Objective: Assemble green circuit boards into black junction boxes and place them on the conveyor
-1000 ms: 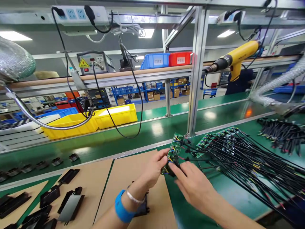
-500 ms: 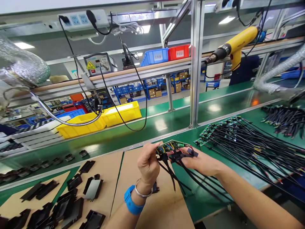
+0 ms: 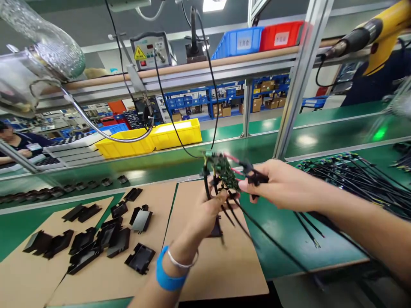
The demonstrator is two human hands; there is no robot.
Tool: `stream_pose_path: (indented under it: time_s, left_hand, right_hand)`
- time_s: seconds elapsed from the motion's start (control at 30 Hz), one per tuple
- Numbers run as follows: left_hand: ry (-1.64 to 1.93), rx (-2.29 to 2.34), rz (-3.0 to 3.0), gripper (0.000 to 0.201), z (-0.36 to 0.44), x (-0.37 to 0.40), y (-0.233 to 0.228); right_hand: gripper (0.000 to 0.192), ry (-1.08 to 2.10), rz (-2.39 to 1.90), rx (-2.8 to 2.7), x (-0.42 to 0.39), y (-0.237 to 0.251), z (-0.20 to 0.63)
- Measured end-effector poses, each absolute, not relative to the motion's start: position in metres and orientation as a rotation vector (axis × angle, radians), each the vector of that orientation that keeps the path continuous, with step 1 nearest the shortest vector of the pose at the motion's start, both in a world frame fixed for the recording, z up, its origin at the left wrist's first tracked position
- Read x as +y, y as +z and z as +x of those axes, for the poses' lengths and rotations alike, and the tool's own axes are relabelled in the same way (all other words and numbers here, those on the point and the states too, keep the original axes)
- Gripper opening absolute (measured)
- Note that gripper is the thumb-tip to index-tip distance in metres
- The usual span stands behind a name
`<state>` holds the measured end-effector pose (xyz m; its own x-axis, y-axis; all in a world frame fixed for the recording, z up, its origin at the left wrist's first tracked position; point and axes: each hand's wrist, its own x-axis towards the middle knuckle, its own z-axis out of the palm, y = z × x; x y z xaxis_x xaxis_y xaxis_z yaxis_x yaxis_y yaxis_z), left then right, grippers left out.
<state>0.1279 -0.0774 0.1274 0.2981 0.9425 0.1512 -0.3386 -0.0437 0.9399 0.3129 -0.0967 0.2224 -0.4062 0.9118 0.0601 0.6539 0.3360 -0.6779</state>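
Note:
My left hand (image 3: 207, 214), wearing a blue wristband and a bracelet, is closed on the lower edge of a green circuit board (image 3: 224, 169). The board is tilted in the air above the tan mat, blurred by motion. Several black cables (image 3: 253, 220) hang from it. To the right of the board, my right hand (image 3: 278, 184) is closed around black cable parts (image 3: 257, 177), whose exact kind I cannot make out; red wires run from them to the board. Below my left hand, partly hidden, a black plastic housing (image 3: 216, 231) lies on the mat.
Several black housings (image 3: 139, 258) lie on the left mats (image 3: 105, 282). Boards with black cables (image 3: 346, 175) are piled at right. Yellow bins (image 3: 176, 131) stand behind. A hanging cord (image 3: 212, 81) loops down behind the board. An upright post (image 3: 297, 85) and a yellow heat gun (image 3: 369, 34) are at right.
The view has shifted. The circuit board has turned from nearly level to steeply tilted. My left hand has gone from its left end to beneath it, and my right hand has drawn out to the right with the cable parts.

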Motion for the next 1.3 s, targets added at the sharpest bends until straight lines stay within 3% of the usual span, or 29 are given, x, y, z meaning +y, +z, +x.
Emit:
stream_pose_path:
  time_s: [0.13, 0.3, 0.43, 0.57, 0.7, 0.77, 0.87, 0.9, 0.97, 1.07, 1.13, 1.23, 1.3]
  left_hand:
    - [0.781, 0.863, 1.232, 0.034, 0.068, -0.087, 0.159]
    - [0.426, 0.771, 1.344, 0.048, 0.055, -0.108, 0.130]
    - [0.385, 0.798, 1.316, 0.056, 0.079, -0.110, 0.066]
    - [0.443, 0.911, 1.277, 0.072, 0.085, -0.107, 0.032]
    - [0.432, 0.959, 1.256, 0.040, 0.082, -0.108, 0.024]
    - [0.476, 1.012, 1.286, 0.025, 0.082, -0.110, 0.020]
    - [0.533, 1.122, 1.377, 0.013, 0.082, -0.113, 0.014]
    - [0.528, 1.147, 1.409, 0.012, 0.082, -0.113, 0.012]
    - [0.506, 1.172, 1.446, 0.016, 0.081, -0.114, 0.010]
    - [0.481, 1.153, 1.474, 0.028, 0.080, -0.113, 0.011]
    - [0.492, 1.136, 1.474, 0.031, 0.079, -0.113, 0.013]
    - [0.479, 1.132, 1.464, 0.033, 0.079, -0.113, 0.016]
    - [0.435, 1.140, 1.484, 0.033, 0.080, -0.114, 0.017]
  right_hand:
    - [0.041, 1.284, -1.232, -2.251, -0.084, 0.231, 0.322]
    - [0.044, 1.633, -1.253, -2.545, -0.042, 0.160, 0.341]
    - [0.066, 1.315, -1.072, -2.526, -0.012, 0.092, 0.327]
    - [0.031, 1.102, -0.951, -2.510, -0.008, 0.053, 0.293]
    - [0.012, 1.010, -1.023, -2.476, -0.019, 0.039, 0.286]
    - [0.016, 1.051, -1.085, -2.404, -0.023, 0.040, 0.292]
    - [0.039, 1.323, -1.160, -2.421, -0.029, 0.043, 0.299]
    - [0.037, 1.381, -1.180, -2.455, -0.032, 0.043, 0.299]
    - [0.023, 1.331, -1.194, -2.534, -0.040, 0.041, 0.299]
    - [0.017, 1.156, -1.192, -2.556, -0.051, 0.035, 0.298]
    - [0.022, 1.166, -1.283, -2.543, -0.056, 0.033, 0.297]
    - [0.045, 1.281, -1.453, -2.497, -0.060, 0.030, 0.295]
    - [0.040, 1.284, -1.368, -2.536, -0.064, 0.026, 0.294]
